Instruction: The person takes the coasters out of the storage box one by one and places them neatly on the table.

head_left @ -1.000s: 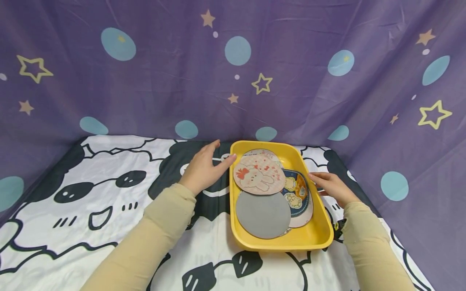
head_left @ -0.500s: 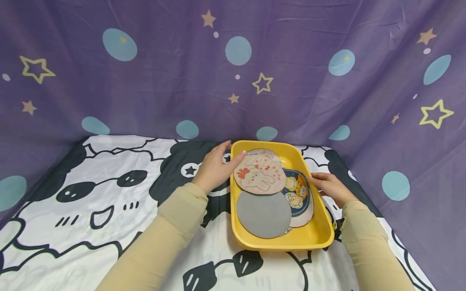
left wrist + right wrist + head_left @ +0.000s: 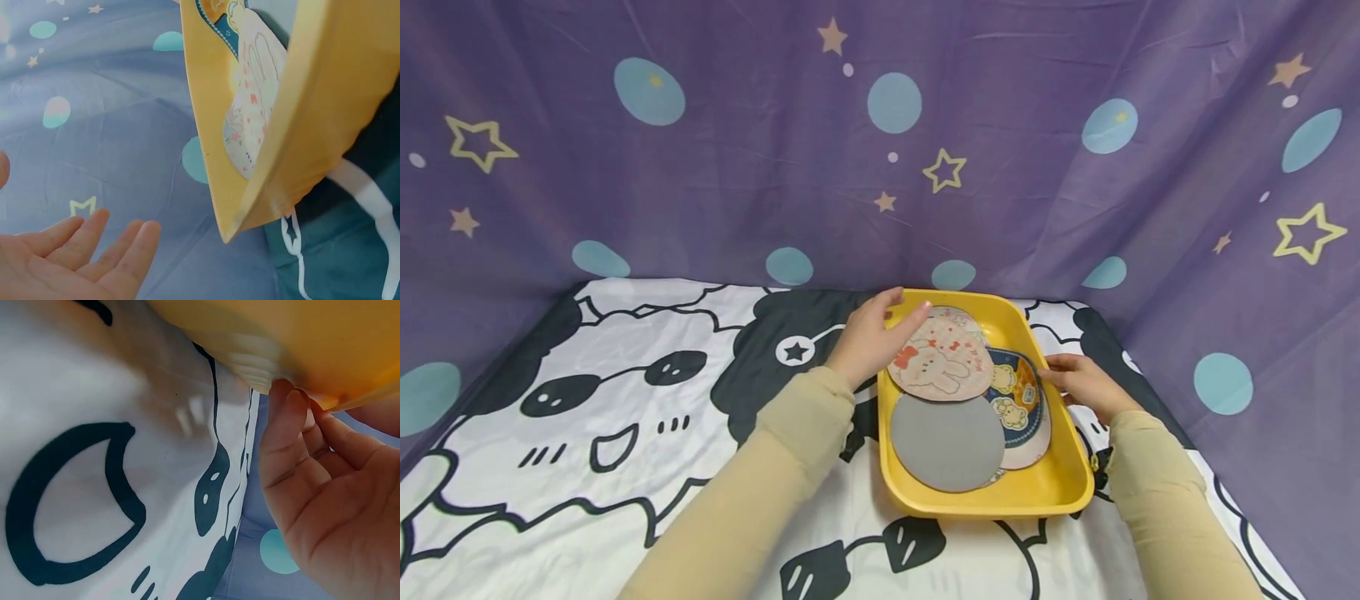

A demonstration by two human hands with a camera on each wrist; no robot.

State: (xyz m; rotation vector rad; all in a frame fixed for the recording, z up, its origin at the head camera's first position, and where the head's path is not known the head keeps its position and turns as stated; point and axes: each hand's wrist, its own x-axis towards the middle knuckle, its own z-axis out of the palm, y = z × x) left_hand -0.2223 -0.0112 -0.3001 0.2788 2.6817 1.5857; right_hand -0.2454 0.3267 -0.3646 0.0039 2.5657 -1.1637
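A yellow plastic tray (image 3: 1051,490) stands on the printed cloth with several round coasters in it. On top lie a pink bunny-print coaster (image 3: 942,367) and a plain grey one (image 3: 947,442). Beside them, a dark blue bear-print coaster (image 3: 1017,417) overlaps a pale one. My left hand (image 3: 874,337) hovers over the tray's left edge near the bunny coaster, fingers extended; the left wrist view shows that hand (image 3: 94,262) apart from the tray and holding nothing. My right hand (image 3: 1086,387) grips the tray's right rim, its fingers (image 3: 286,425) curled beneath the edge.
A white cloth (image 3: 610,383) with black cartoon sheep covers the table. Behind it hangs a purple curtain (image 3: 737,167) with stars and blue dots, close to the tray's far edge.
My left hand has moved right, from beside the tray to over its left edge near the bunny coaster. The right hand stays at the right rim; the coasters lie as before.
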